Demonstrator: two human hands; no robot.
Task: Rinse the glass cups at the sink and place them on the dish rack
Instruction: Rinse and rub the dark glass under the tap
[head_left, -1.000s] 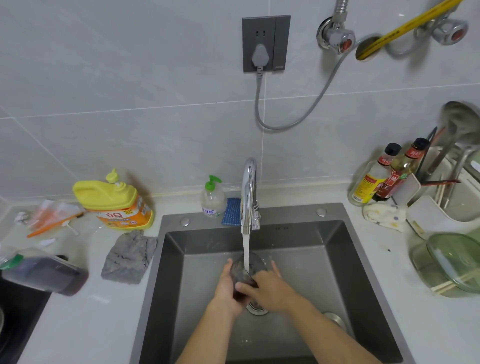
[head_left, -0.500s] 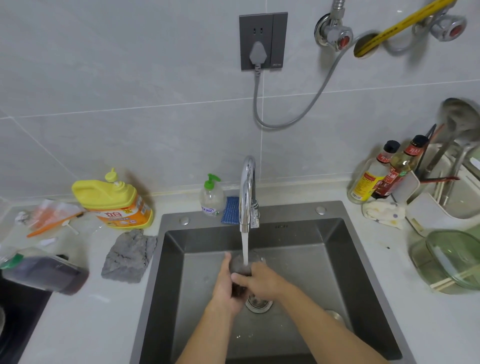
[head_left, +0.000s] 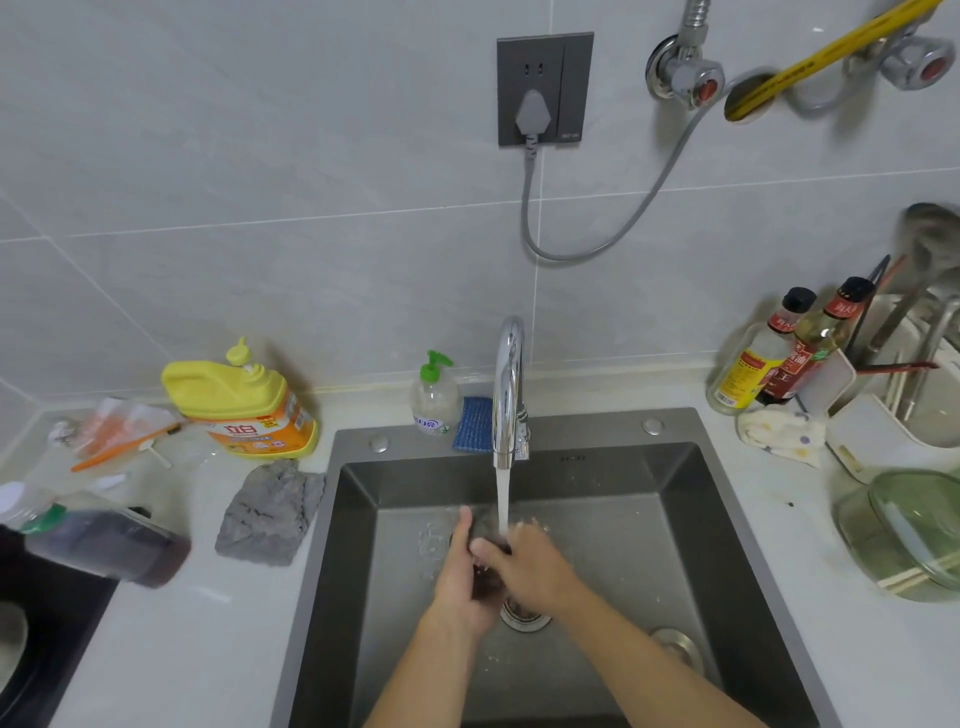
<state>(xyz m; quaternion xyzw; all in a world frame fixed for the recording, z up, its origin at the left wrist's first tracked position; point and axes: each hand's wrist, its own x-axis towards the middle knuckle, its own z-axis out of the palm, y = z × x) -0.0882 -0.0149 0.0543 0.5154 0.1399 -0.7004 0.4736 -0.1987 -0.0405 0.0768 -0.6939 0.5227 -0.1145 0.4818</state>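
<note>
Crowding the tabletop (head_left: 208, 649) left of the sink (head_left: 675, 519) are a yellow detergent jug (head_left: 244, 405), a grey cloth (head_left: 267, 512) and a dark bottle (head_left: 104, 540) lying on its side. A pump bottle (head_left: 434, 400) and a blue sponge (head_left: 472, 423) stand behind the basin beside the faucet (head_left: 509, 389). To the right sit two sauce bottles (head_left: 753, 364), a white utensil holder (head_left: 883, 431) with ladles in it, and a green glass-lidded bowl (head_left: 909, 530). Both forearms reach in from below and meet above the drain (head_left: 522, 616). The left hand (head_left: 462, 577) curls round a glass cup (head_left: 487, 574) from the left, and the right hand (head_left: 530, 566) wraps it from the right, largely hiding it. Water (head_left: 502, 499) pours from the faucet onto the cup and fingers.
</note>
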